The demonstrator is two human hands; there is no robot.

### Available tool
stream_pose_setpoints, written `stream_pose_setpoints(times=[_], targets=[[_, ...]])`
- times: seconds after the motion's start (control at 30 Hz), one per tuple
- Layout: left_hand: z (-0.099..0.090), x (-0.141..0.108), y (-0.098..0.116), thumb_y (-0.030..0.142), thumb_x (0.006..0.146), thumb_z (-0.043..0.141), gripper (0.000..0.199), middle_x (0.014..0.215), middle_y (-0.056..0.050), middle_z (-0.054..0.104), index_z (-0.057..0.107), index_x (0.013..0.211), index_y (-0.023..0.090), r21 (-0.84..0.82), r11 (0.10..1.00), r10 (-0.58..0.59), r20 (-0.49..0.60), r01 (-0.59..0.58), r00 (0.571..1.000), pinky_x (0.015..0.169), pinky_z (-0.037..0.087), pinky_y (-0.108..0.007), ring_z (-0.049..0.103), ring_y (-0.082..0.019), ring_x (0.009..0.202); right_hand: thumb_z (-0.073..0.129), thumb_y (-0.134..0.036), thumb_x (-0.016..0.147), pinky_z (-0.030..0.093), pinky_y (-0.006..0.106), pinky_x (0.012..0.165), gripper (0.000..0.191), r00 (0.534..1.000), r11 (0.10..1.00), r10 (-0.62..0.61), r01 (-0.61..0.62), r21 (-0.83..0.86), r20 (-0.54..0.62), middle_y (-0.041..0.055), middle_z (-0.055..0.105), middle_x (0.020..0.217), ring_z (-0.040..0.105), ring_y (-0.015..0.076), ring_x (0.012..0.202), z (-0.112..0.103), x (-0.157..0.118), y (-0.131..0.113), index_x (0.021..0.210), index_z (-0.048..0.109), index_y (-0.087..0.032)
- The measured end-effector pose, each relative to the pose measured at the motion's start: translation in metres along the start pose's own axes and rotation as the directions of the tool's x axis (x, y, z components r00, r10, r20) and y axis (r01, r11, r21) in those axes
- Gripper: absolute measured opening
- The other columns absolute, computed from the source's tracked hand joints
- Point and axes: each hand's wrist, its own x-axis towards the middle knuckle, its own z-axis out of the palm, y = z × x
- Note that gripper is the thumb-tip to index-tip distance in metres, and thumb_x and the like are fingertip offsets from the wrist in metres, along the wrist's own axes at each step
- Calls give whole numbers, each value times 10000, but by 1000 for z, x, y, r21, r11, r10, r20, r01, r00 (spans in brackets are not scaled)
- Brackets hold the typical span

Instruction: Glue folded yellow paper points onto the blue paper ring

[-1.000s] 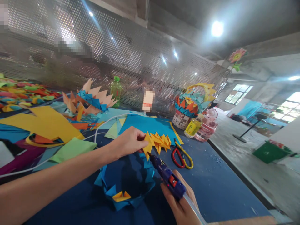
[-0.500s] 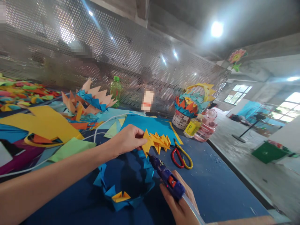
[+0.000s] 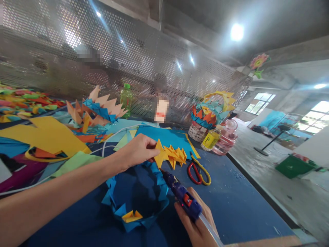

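Between the thumb and fingers of my left hand (image 3: 144,148) is a pointed yellow folded paper piece (image 3: 160,154). My right hand (image 3: 199,219) is wrapped round a dark blue hot glue gun (image 3: 182,195), a clear glue stick (image 3: 210,230) poking from its back end. The gun's nozzle points at the lower tip of the yellow piece; whether they touch I cannot tell. Just right of it lie several more yellow folded pieces (image 3: 176,156). Below my left wrist sits a ring of blue folded paper (image 3: 154,218), with one yellow piece (image 3: 132,216) set in its near side.
Red-and-yellow-handled scissors (image 3: 199,173) lie right of the yellow pieces. Blue paper sheets (image 3: 161,135) are behind. Farther back stand a yellow-labelled bottle (image 3: 210,140), a pink jug (image 3: 224,140) and a tub (image 3: 199,130). A white cord (image 3: 104,147) crosses the left side.
My left hand has shifted slightly up and left with the yellow piece, which is turned a little. The glue gun keeps nearly the same place.
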Motion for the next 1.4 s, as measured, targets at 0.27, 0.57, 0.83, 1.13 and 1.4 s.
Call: stream_pose_setpoints(times=[0.27,0.57,0.83,1.13,1.4], targets=[[-5,0,4,315,668,651,143,690,-15,760,730,661,196,-11,1000,-12,-8,12,1000,644,544,-248,678,-160,637,470,-466,975,551,250,588,272,1000,1000,-20,20,-5,-3,8,674,740,675,188,647,-1,3,-1,868,632,-276],[-10,-1,12,298,685,628,171,782,-27,791,740,720,172,-45,998,-33,-23,32,999,710,575,-261,714,-160,698,558,-398,944,551,210,723,200,1000,998,-14,16,-65,26,48,702,980,704,175,834,-28,-3,37,1031,653,-245],[-7,-2,11,298,678,633,195,773,-63,781,743,727,145,-47,999,-13,-5,13,1000,708,566,-301,695,-182,699,618,-454,666,545,355,700,356,958,854,276,-281,-437,-77,74,686,974,680,247,772,-142,22,151,946,662,-238],[-2,-2,6,351,645,668,161,725,-39,772,727,666,204,-36,999,11,-3,-12,1000,692,549,-298,660,-184,676,621,-636,552,529,504,742,555,889,766,440,-445,-464,-127,165,704,884,692,374,809,-174,17,213,866,696,-185],[0,-6,14,378,651,671,176,753,-34,781,732,675,215,-36,999,0,-4,0,1000,665,537,-312,641,-176,631,569,-652,660,558,425,816,585,895,779,445,-400,-482,-23,133,754,969,717,318,913,-177,12,216,983,705,-183]])
